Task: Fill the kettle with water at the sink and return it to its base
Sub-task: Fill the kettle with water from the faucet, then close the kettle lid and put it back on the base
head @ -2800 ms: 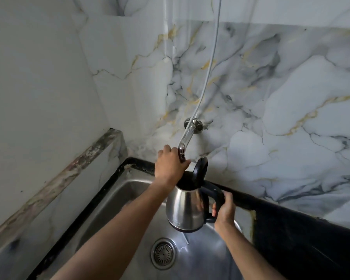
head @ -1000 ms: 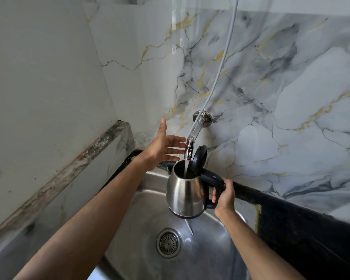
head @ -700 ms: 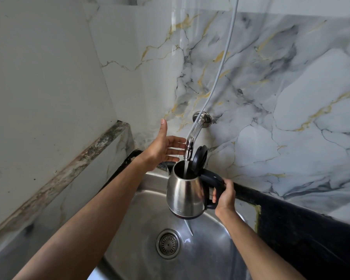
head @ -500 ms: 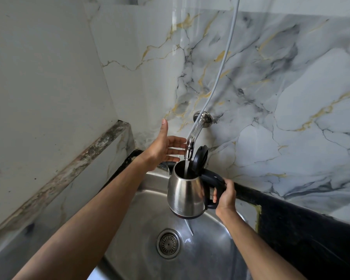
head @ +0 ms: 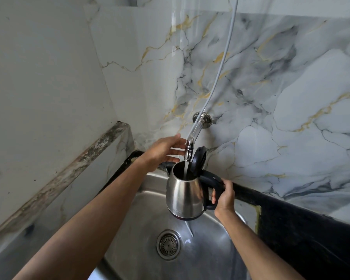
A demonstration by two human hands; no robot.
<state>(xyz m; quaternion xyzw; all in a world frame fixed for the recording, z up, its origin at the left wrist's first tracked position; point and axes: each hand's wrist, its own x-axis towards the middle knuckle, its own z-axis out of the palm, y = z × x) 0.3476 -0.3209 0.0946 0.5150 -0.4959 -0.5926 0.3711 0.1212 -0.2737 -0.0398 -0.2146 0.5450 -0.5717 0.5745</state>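
A stainless steel kettle (head: 183, 196) with a black handle hangs above the steel sink (head: 150, 201), its black lid (head: 198, 161) flipped up. My right hand (head: 224, 196) is shut on the kettle's handle. A chrome tap (head: 191, 145) comes out of the marble wall, and a thin stream of water runs from its spout into the kettle's open mouth. My left hand (head: 166, 150) is open, fingers spread, just left of the tap's spout and touching or nearly touching it. The kettle's base is not in view.
The sink's round drain (head: 168, 245) lies below the kettle. A black counter (head: 303, 235) runs along the right of the sink. A grey cable (head: 222, 63) hangs down the marble wall to the tap. A stained ledge (head: 73, 170) borders the left wall.
My left hand let go of the tap and opened; within the last half second its thumb dropped and the palm turned flatter. Water started flowing into the kettle. The kettle stays under the spout.
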